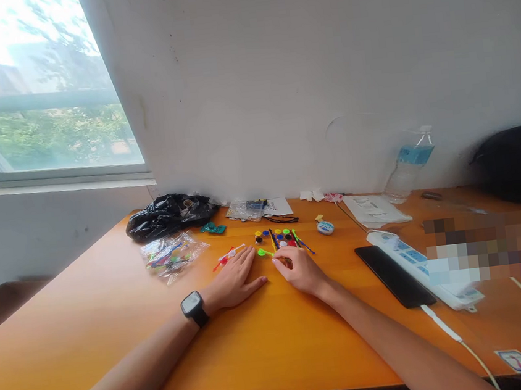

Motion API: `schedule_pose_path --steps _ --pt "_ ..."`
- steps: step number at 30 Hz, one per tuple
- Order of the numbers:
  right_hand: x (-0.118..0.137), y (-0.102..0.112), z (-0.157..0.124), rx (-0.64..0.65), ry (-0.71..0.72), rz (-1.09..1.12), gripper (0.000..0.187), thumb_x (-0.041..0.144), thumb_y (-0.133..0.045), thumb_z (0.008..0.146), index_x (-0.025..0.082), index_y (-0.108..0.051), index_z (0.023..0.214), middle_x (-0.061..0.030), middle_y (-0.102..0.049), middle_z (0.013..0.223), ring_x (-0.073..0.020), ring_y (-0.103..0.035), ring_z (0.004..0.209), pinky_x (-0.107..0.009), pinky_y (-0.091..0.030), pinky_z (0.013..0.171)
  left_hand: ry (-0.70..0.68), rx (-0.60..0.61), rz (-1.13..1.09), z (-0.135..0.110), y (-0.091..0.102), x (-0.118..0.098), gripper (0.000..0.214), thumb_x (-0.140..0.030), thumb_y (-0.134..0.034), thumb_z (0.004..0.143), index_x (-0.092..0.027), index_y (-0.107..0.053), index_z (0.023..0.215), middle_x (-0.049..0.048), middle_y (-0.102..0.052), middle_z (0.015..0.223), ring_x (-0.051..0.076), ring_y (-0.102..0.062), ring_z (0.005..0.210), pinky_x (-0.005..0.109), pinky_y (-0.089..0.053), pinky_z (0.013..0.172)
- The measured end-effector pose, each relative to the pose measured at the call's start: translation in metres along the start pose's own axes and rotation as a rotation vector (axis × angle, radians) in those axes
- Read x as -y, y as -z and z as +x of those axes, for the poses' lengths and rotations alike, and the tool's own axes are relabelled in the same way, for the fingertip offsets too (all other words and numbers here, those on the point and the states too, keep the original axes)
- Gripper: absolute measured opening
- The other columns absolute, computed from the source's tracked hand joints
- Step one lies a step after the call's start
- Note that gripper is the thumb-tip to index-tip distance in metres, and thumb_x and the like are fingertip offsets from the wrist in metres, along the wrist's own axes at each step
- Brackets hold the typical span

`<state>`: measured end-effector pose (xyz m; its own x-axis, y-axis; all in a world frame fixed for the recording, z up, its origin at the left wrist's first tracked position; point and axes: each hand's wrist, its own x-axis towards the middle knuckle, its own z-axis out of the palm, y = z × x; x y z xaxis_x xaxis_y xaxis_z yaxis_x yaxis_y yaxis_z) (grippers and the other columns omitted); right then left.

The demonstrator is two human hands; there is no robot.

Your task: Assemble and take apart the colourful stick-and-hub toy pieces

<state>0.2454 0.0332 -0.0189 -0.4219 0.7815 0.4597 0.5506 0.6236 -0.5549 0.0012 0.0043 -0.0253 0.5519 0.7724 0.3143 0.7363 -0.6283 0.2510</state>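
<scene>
My left hand [234, 279] lies flat on the table with its fingers stretched out, a dark smartwatch [192, 303] on the wrist. Red and white plastic sticks [226, 258] lie just beyond its fingertips, partly covered by them. With thumb and forefinger pinched, my right hand [302, 271] holds the end of a small yellow-green plastic stick [267, 254]. A bright green round piece [261, 252] is at the stick's other end; whether the two are joined I cannot tell. Behind the right hand sit several small coloured round pieces [278, 233] and a blue-green stick [303, 241].
A clear bag of coloured plastic parts [174, 257] lies left, before a black plastic bag [174, 213]. To the right are a small round container [325, 228], a black phone [392, 275], a white power strip [421, 268] and a water bottle [404, 170]. Cables run along the right side.
</scene>
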Motion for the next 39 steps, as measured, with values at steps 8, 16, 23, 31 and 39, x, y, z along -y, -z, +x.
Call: schedule_pose_path --steps 8,16,23,31,39 --pt "0.004 0.004 0.002 -0.085 -0.082 -0.043 0.035 0.032 -0.058 0.094 0.021 -0.056 0.062 -0.0011 -0.062 0.062 -0.0157 -0.055 0.06 -0.028 -0.038 0.062 -0.157 -0.069 0.146 0.006 0.016 -0.017 0.081 -0.044 -0.059 0.102 -0.021 -0.019 0.168 0.018 -0.038 0.166 0.038 -0.04 0.15 0.056 -0.037 0.121" --pt "0.005 0.001 -0.001 -0.061 -0.126 -0.167 0.04 0.031 -0.057 0.089 0.022 -0.039 0.055 0.0023 -0.047 0.052 -0.0139 -0.04 0.053 -0.028 -0.029 0.056 -0.238 -0.049 0.207 0.006 0.012 -0.026 0.068 -0.028 -0.052 0.103 -0.028 -0.025 0.166 0.0124 -0.042 0.165 0.036 -0.042 0.149 0.055 -0.037 0.12" --pt "0.005 0.002 0.0 -0.038 -0.2 -0.189 0.046 0.039 -0.059 0.088 0.021 -0.036 0.053 0.0029 -0.041 0.05 -0.013 -0.037 0.052 -0.028 -0.027 0.055 -0.195 -0.079 0.255 0.005 0.004 -0.023 0.057 -0.034 -0.047 0.105 -0.017 -0.038 0.158 0.0201 -0.049 0.156 0.039 -0.047 0.141 0.056 -0.039 0.115" --pt "0.004 0.005 0.0 -0.019 -0.227 -0.129 0.041 0.04 -0.06 0.087 0.021 -0.04 0.056 0.0032 -0.047 0.054 -0.0128 -0.042 0.054 -0.027 -0.029 0.055 -0.211 -0.021 0.307 0.008 0.013 -0.032 0.028 -0.029 -0.039 0.108 -0.018 -0.061 0.122 0.0147 -0.067 0.115 0.032 -0.061 0.105 0.048 -0.048 0.09" --pt "0.006 0.001 -0.002 0.064 -0.186 0.036 0.013 0.025 -0.061 0.08 0.022 -0.052 0.07 0.0024 -0.058 0.067 -0.014 -0.052 0.063 -0.024 -0.036 0.058 -0.259 -0.043 0.308 0.008 0.014 -0.034 0.023 -0.026 -0.044 0.109 -0.02 -0.062 0.122 0.0106 -0.07 0.11 0.028 -0.061 0.099 0.044 -0.046 0.086"
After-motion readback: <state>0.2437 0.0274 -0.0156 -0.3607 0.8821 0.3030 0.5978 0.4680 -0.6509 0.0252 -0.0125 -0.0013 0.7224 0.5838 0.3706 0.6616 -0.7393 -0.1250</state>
